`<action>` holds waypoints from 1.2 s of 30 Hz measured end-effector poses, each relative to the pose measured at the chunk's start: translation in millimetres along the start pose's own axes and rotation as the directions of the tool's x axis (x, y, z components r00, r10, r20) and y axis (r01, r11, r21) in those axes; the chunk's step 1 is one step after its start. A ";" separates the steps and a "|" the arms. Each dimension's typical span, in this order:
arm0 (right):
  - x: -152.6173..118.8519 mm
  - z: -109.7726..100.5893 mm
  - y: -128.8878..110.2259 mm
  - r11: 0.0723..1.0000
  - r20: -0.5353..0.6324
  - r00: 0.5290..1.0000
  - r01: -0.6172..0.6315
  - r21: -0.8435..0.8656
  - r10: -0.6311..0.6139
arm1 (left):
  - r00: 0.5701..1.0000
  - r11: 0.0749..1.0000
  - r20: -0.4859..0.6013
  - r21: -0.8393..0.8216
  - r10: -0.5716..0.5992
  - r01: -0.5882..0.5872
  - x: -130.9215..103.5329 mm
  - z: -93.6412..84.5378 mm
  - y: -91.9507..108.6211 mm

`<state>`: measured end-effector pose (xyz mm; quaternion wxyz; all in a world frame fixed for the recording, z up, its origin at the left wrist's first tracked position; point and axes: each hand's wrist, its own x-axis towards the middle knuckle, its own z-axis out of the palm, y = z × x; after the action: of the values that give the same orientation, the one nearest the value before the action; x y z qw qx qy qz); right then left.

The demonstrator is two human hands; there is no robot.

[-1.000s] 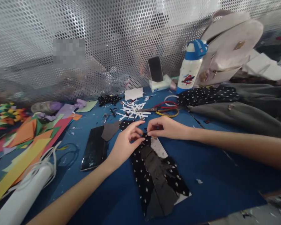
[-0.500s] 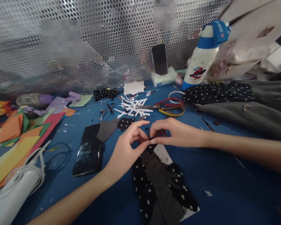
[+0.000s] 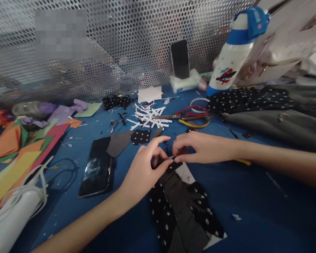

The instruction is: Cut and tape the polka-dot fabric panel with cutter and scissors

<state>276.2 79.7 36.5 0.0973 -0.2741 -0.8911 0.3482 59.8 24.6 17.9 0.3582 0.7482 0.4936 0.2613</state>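
Observation:
A white sheet point(image 3: 185, 173) lies on the blue table, largely covered by black polka-dot cloth point(image 3: 162, 211) and a dark grey cloth strip point(image 3: 185, 211). At the top edge of this piece, my left hand point(image 3: 144, 165) pinches the dotted cloth between thumb and a bent finger, its index finger raised. Close beside it on the right, my right hand point(image 3: 197, 147) has its thumb and fingertips together on the same edge. Just beyond the hands lie a grey scrap point(image 3: 118, 143) and a dotted scrap point(image 3: 140, 137).
A black phone point(image 3: 97, 167) lies left of my left hand. Scissors point(image 3: 192, 116) and white paper strips point(image 3: 150, 116) are further back. A bottle point(image 3: 230, 56) stands near a propped phone point(image 3: 180, 59). Coloured paper point(image 3: 15, 165) and a white power strip point(image 3: 15, 211) are at left.
The view has shifted slightly. Both hands have moved a little right along the cloth's top edge and still pinch it. A yellow item now shows under my right forearm.

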 end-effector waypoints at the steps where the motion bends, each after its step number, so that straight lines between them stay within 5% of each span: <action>1: 0.0 0.1 0.4 0.999 0.003 1.000 -0.010 -0.036 0.011 | 1.000 1.000 0.002 0.016 -0.005 0.005 0.8 0.4 -1.1; 16: -0.2 2.7 5.1 0.928 -0.040 0.996 0.061 -0.368 -0.081 | 0.995 0.976 -0.007 0.196 0.099 -0.096 3.4 4.9 -9.3; 36: 0.0 5.7 8.9 0.835 -0.043 0.982 0.131 -0.534 -0.181 | 0.980 0.935 0.013 0.298 0.198 -0.192 5.4 5.5 -5.1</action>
<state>277.8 81.9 26.4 0.0871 -0.2324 -0.9663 0.0676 63.2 29.3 10.7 0.2093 0.8365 0.4539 0.2246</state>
